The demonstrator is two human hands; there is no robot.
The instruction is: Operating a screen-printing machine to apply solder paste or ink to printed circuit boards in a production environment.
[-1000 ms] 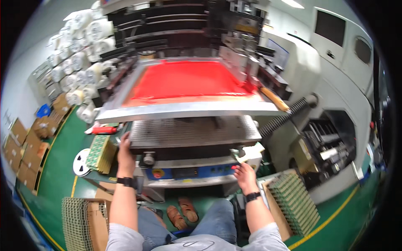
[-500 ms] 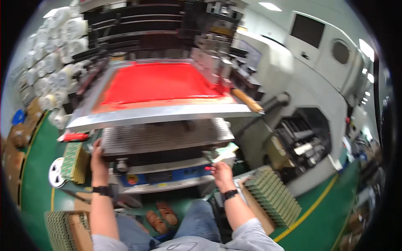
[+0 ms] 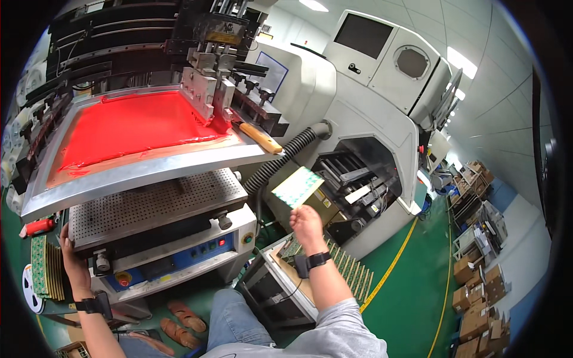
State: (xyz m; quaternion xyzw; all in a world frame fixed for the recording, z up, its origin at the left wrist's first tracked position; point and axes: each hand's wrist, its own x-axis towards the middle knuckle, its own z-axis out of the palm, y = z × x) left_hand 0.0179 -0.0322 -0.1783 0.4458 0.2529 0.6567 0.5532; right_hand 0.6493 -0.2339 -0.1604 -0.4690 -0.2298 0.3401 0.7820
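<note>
Green-and-white board (image 3: pixel 298 187) is mid-air approx centre of view, tilted, pinched at its near end in your R hand (image 3: pixel 308 225), which sits at 6 o'clock off it. Fingers bunched tight there, thumb-side detail too small to tell. Imo hold by edges only, firm but no squeeze, since one-end grip prob lets a thin board tip or flex; fingertips off the face. Black ribbed hose (image 3: pixel 292 152) is near at 11 o'clock, wood-handled tool (image 3: pixel 261 138) just beyond, so mind clearance that side. Machine opening (image 3: pixel 364 173) btwn 2 and 3, slatted rack (image 3: pixel 349 268) at 5; watch corners vs both. Perforated table (image 3: pixel 149 206) at 9, metal-framed red screen (image 3: pixel 134 131) above it btwn 9 and 10; red coat looks wet, so give it room. L hand (image 3: pixel 73 265), btwn 8 and 9, is at table's left edge; can't tell if wrapped or just resting. Pref light steady contact, fingers clear of underside.
</note>
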